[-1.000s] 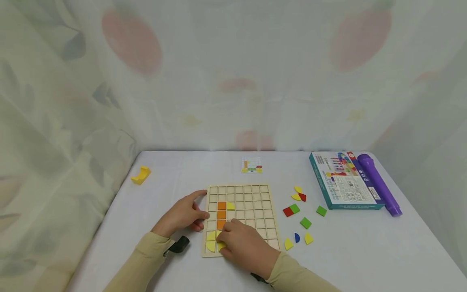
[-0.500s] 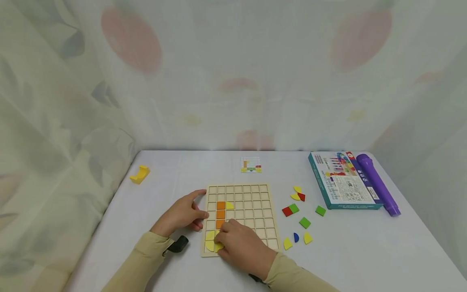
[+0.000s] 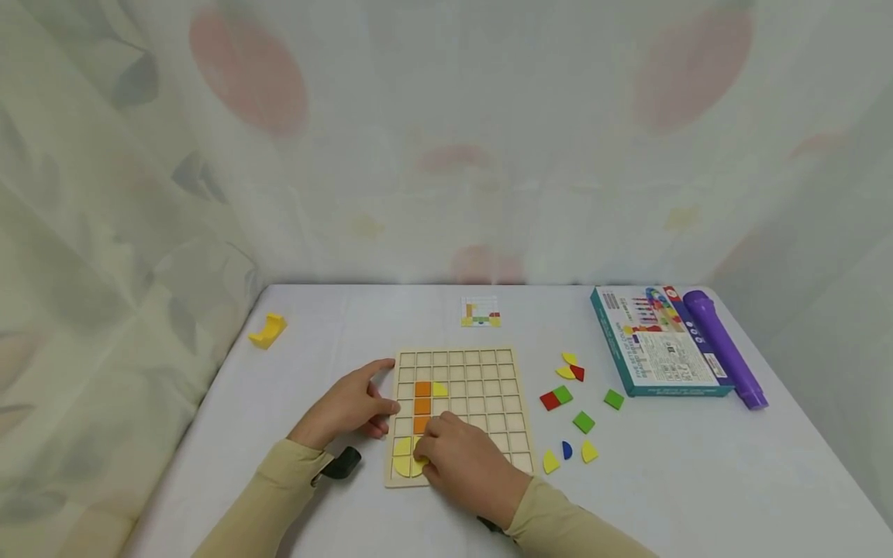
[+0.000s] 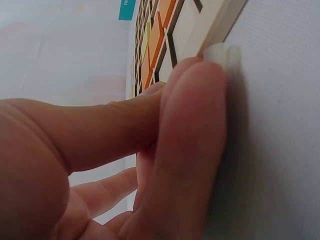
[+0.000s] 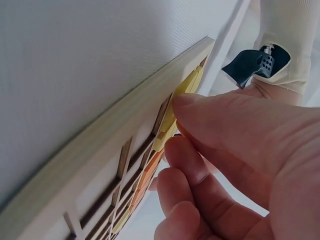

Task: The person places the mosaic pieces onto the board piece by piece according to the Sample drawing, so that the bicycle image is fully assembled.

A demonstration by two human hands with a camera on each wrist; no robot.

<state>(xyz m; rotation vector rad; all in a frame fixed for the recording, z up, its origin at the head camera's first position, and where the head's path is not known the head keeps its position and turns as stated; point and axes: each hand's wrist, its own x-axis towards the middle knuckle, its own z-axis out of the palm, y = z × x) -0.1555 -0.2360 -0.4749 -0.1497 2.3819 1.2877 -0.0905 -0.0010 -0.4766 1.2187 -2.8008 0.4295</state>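
A wooden grid board (image 3: 492,407) lies on the table before me. Its left edge is touched by my left hand (image 3: 342,411), with the index finger extended and the thumb at the rim. My right hand (image 3: 470,469) is over the lower-left cells, where thumb and fingers pinch a yellow quarter-circle tile (image 5: 186,85) at the board's surface. Beside it lie further yellow quarter-circle tiles (image 3: 401,466), partly hidden by my fingers. Above them stands a column of orange square tiles (image 3: 422,405), and one yellow quarter tile (image 3: 439,389) adjoins the top one.
Right of the board lie loose green squares (image 3: 584,421), a red square (image 3: 549,401), a blue half-circle (image 3: 567,449) and yellow quarters (image 3: 589,451). Farther back are a pattern card (image 3: 480,311), a game box (image 3: 659,341), a purple tube (image 3: 725,349) and a yellow block (image 3: 268,331).
Under my right fingers, the yellow tile has shifted slightly and now sits closer against the neighbouring yellow quarter. My left hand stays at the board's edge.
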